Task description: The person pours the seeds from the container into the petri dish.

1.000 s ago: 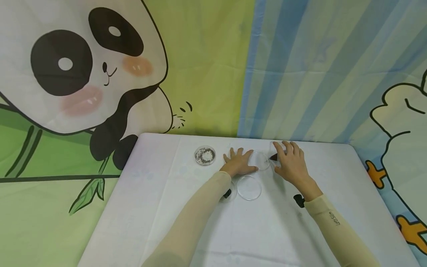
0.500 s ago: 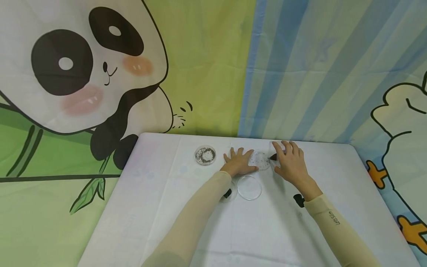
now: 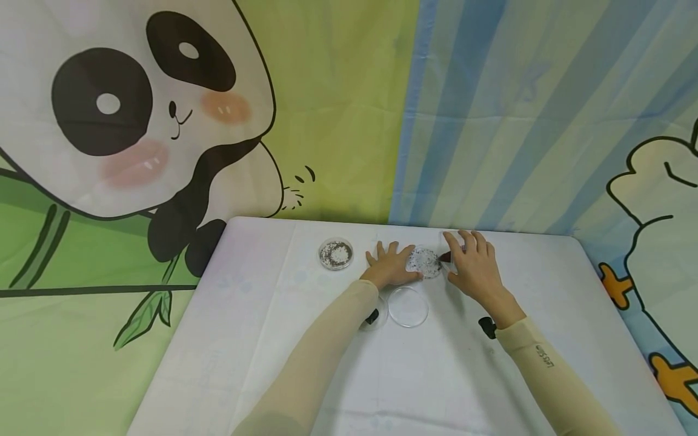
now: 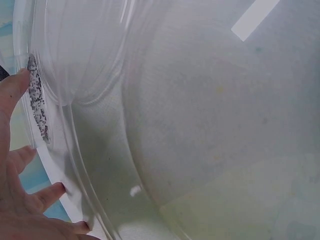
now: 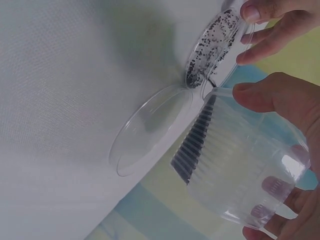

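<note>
My right hand (image 3: 480, 269) holds a clear plastic beaker (image 5: 235, 160), tilted, with evenly spaced lines along its wall. Dark material lies along its lower side, and a thin dark stream shows at the lip, right at the rim of a clear petri dish (image 3: 424, 262). Black and white grains (image 5: 215, 47) are spread over that dish's floor. With thumb and index finger my left hand (image 3: 389, 267) grips the dish from its left side, the other fingers spread. The left wrist view shows the grains edge-on beside the left hand's fingers (image 4: 20, 160).
A petri dish (image 3: 335, 254) of dark and white material stands at the back left of the white table (image 3: 463, 381). Nearer me is a clear dish (image 3: 408, 307). Another clear round piece (image 3: 382, 318) is partly hidden under my left wrist. A printed cloth (image 3: 327, 109) hangs behind.
Grains have spread across the dish between my hands, which looked nearly bare one second ago. My right hand with the beaker has shifted very slightly left; my left hand stays put.
</note>
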Motion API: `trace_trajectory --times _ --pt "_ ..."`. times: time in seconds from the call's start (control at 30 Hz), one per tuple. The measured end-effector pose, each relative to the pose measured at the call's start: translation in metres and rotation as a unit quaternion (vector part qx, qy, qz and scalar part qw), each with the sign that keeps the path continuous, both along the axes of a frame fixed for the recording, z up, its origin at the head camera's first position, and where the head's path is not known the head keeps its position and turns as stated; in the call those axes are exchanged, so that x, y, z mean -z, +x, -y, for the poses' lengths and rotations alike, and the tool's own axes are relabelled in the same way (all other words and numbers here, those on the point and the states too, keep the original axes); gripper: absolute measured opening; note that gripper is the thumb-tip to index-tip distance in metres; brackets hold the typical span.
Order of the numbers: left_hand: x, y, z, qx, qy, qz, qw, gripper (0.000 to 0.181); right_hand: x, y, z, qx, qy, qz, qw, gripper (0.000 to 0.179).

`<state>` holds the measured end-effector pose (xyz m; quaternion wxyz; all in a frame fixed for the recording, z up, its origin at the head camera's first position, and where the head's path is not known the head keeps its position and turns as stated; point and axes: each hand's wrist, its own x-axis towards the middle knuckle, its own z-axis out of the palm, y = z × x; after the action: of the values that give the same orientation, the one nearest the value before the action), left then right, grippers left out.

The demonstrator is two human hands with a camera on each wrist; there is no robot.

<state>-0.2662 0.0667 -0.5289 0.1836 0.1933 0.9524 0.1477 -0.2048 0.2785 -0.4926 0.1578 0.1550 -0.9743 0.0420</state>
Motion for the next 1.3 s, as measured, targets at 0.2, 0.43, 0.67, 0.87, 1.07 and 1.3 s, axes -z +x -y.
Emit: trace_trajectory --times 0.2,0.43,0.67,0.87,1.07,1.3 --pt "0.001 -0.0001 0.0002 -0.002 0.004 0.002 1.0 0.083 0.0011 0.0 0.0004 -0.005 0.003 -0.008 0.9999 0.097" --pt "-0.0024 0.0018 0.0011 -0.002 0.013 0.003 0.9999 0.082 0.0002 -0.0009 0.0017 -0.007 0.002 -0.006 1.0 0.096" --pt "-0.003 0.0021 0.0004 -0.005 0.004 -0.001 1.0 0.083 -0.0031 -0.0012 0.0041 -0.006 0.001 -0.003 1.0 0.097" --pt "-0.0023 0.002 0.0006 -0.003 0.007 0.0 1.0 0.083 -0.0039 -0.0015 0.0049 -0.008 0.001 -0.001 1.0 0.097" --pt "-0.0024 0.0021 0.0008 -0.006 0.009 0.003 0.9999 0.083 -0.0037 -0.002 0.0048 -0.011 -0.001 -0.008 0.9999 0.098" --pt "-0.0019 0.0023 0.0008 -0.005 0.009 0.001 0.9999 0.083 -0.0037 -0.0019 0.0049 -0.008 -0.002 -0.001 1.0 0.099"
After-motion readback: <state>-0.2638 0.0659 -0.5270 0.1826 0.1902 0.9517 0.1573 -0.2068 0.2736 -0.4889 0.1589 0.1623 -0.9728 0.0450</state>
